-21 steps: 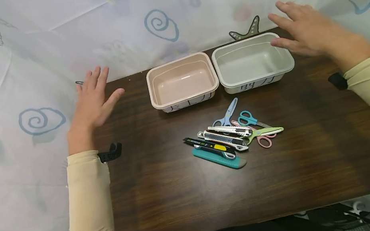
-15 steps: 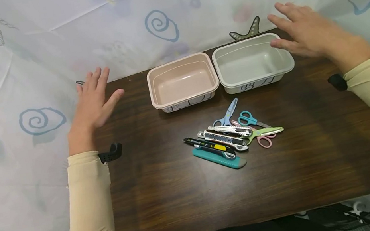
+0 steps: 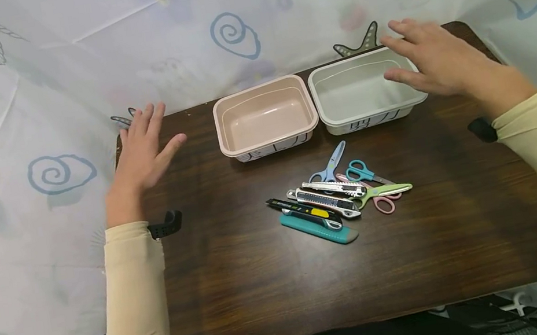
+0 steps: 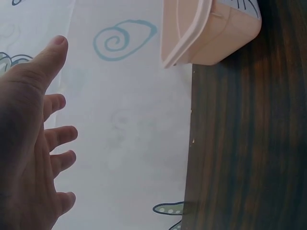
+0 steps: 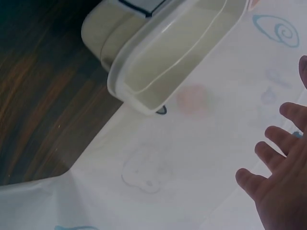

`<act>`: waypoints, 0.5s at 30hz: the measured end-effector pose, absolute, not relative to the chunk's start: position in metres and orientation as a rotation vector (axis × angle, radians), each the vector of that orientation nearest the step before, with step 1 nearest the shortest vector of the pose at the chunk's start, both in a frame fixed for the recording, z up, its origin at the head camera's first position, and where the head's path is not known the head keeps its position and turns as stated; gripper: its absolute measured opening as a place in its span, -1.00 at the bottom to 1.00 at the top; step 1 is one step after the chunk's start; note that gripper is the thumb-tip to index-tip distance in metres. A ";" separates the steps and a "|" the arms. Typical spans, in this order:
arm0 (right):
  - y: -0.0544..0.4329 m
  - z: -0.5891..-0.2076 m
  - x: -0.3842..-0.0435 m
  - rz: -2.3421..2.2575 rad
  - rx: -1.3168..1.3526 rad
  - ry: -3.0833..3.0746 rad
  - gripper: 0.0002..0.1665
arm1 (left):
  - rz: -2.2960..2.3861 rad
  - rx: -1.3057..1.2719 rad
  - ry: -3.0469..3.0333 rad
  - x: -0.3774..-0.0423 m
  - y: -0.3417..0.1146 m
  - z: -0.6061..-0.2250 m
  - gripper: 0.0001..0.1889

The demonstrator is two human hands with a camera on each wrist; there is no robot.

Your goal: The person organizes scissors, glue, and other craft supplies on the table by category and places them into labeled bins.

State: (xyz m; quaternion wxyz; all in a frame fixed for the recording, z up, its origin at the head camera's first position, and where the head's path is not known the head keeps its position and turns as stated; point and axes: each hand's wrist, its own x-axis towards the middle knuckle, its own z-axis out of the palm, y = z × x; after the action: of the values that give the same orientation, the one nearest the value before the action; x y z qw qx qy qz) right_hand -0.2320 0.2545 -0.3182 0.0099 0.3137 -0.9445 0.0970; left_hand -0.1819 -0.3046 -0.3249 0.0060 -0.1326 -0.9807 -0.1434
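Zero grasped, with left hand (image 3: 142, 152) spread and empty left of the pink box (image 3: 265, 110) and right hand (image 3: 432, 56) likewise well to its right, apparently poised to begin, next likely needing a reach to the cutters (image 3: 325, 202) and scissors (image 3: 384, 191) in front and rightward of that box.

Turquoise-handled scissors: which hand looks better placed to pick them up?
Probably the right hand. In the head view it appears nearer the turquoise-handled scissors, which lie right of the black-and-yellow utility knife; the left hand is farther off, left of the pinkish box. Both hands are empty.
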 end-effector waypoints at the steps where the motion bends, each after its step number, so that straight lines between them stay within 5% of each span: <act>1: 0.253 -0.319 -0.231 0.304 0.986 -2.941 -0.19 | -0.453 -0.418 -3.068 -0.182 -0.304 -0.326 -0.18; 15: 0.219 -0.342 -0.204 0.357 1.082 -2.880 -0.27 | -0.517 -0.458 -3.064 -0.181 -0.294 -0.349 -0.19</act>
State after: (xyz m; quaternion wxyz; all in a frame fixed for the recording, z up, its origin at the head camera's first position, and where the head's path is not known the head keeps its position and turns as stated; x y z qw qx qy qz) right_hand -0.2038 0.2191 -0.3419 0.0223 0.3492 -0.9297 0.1154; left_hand -0.1808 -0.2943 -0.3492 0.0004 -0.1458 -0.9755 -0.1646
